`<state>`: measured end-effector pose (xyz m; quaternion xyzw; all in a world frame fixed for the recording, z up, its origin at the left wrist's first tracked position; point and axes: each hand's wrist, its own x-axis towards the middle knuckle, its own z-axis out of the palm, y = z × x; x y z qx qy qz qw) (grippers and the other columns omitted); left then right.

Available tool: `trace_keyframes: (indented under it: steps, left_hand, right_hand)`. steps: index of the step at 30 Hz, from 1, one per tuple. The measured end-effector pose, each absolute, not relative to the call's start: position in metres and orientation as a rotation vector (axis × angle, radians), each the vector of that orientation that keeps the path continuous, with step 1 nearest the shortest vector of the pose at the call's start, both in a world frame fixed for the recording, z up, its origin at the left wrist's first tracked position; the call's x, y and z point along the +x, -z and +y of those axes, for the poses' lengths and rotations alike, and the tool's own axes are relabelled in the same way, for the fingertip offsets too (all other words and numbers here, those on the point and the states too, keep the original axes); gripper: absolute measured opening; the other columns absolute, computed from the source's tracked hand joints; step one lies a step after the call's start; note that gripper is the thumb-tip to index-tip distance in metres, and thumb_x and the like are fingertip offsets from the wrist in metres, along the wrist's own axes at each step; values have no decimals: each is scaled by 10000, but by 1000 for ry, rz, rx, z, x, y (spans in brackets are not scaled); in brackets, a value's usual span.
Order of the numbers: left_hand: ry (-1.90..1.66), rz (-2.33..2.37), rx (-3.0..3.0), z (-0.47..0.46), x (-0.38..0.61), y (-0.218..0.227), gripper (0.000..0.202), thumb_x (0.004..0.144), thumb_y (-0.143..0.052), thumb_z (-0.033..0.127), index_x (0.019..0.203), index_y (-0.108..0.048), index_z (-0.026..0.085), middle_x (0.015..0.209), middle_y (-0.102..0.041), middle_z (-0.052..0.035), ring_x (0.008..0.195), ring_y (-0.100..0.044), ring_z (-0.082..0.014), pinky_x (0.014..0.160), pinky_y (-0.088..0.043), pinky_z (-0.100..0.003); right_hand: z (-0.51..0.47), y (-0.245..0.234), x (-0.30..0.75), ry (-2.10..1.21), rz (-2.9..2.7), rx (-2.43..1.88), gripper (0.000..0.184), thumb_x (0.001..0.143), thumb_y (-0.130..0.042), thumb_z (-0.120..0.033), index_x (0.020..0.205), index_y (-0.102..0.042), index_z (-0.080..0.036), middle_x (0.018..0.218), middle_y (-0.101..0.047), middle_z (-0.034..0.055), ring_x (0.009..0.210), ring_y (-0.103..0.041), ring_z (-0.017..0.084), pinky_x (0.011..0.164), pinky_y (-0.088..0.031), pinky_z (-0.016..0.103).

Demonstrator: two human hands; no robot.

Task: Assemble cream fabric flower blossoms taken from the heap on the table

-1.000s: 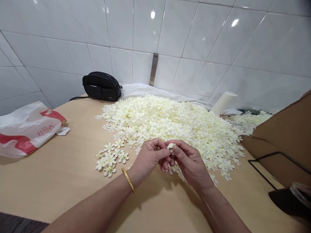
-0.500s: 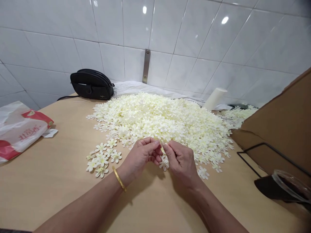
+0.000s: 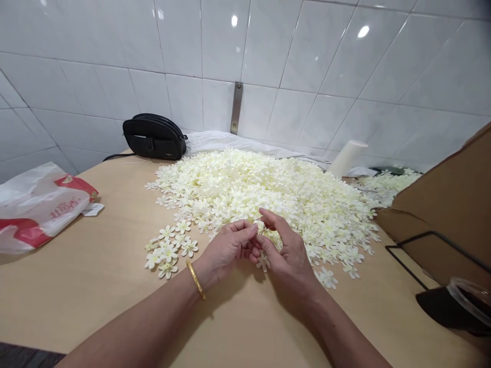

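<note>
I note a red-and-white plastic bag (image 3: 42,204) at the far left of the tan table (image 3: 95,306), and a black pouch (image 3: 153,137) against the tiled wall behind it. Next comes a small group of flowers (image 3: 169,248) lying flat and apart from the main heap; I judge these to be the finished pieces, a small share of the whole. My left hand (image 3: 226,248), with a gold bangle (image 3: 195,278) at the wrist, is closed to a narrow pinch on a cream fabric flower (image 3: 259,225). The right hand (image 3: 287,255) meets it thumb and forefinger on the same flower, just above the table at the heap's near edge. How the flower is being worked I cannot tell; the fingers hide it. Behind lies the large heap of flowers (image 3: 268,184), by my judgement nearly all yet to be handled. Further right stand a white roll (image 3: 347,158), a cardboard box (image 3: 445,204) and a lidded cup (image 3: 470,304).
</note>
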<state>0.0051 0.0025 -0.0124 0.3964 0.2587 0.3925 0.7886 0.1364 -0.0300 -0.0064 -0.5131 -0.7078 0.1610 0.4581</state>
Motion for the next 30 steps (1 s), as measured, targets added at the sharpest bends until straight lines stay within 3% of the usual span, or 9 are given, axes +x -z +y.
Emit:
trace_keyframes:
  steps: [3, 6, 12, 17, 20, 23, 30]
  left_hand:
    - [-857, 524, 814, 3, 6, 13, 160, 699, -581, 285, 681, -526, 136, 564, -537, -1, 464, -492, -67, 472, -388, -179]
    - [-806, 502, 795, 2, 7, 12, 172, 704, -566, 295, 673, -547, 127, 557, -536, -8, 472, -503, -81, 471, -395, -191]
    - [-648, 474, 838, 2, 8, 13, 346, 742, -465, 407, 627, -572, 99, 513, -563, -54, 458, -523, -110, 511, -412, -231]
    - [-519, 488, 804, 4, 3, 6, 484, 776, -315, 494, 720, -586, 96, 528, -584, -75, 467, -549, -140, 489, -405, -243]
    - [-497, 525, 870, 2, 2, 0, 655, 757, -207, 598, 736, -599, 74, 595, -604, -96, 471, -545, -135, 490, -397, -245]
    - [-478, 583, 956, -3, 4, 0, 681, 726, -229, 641, 733, -601, 71, 621, -606, -90, 479, -530, -117, 521, -398, -245]
    - [-526, 650, 1053, -8, 9, 4, 601, 708, -322, 628, 748, -580, 87, 645, -597, -83, 515, -532, -123, 537, -400, -262]
  right_hand:
    - [-31, 6, 137, -546, -1707, -1248, 412, 785, -472, -230, 1195, -436, -242, 1154, -503, 60, 1006, -479, 201, 839, -391, 335]
    - [-30, 8, 137, -534, -1735, -1235, 409, 796, -466, -269, 1202, -441, -232, 1095, -547, 69, 967, -508, 207, 829, -399, 343]
    - [-31, 8, 136, -497, -1795, -1232, 364, 799, -466, -288, 1155, -476, -212, 1015, -567, 78, 812, -555, 172, 727, -441, 304]
    - [-33, 9, 134, -344, -1726, -1249, 262, 825, -399, -275, 1039, -514, -178, 854, -592, 59, 706, -556, 149, 631, -445, 273]
    - [-32, 8, 137, -229, -1621, -1311, 253, 838, -370, -282, 1021, -502, -168, 671, -549, 6, 522, -490, 103, 497, -398, 224]
    - [-32, 4, 140, -246, -1536, -1373, 207, 848, -354, -300, 937, -499, -182, 490, -399, -62, 397, -360, 76, 405, -308, 197]
    - [-32, 4, 138, -283, -1531, -1410, 277, 844, -352, -350, 626, -394, -186, 453, -357, -67, 397, -327, 63, 406, -270, 188]
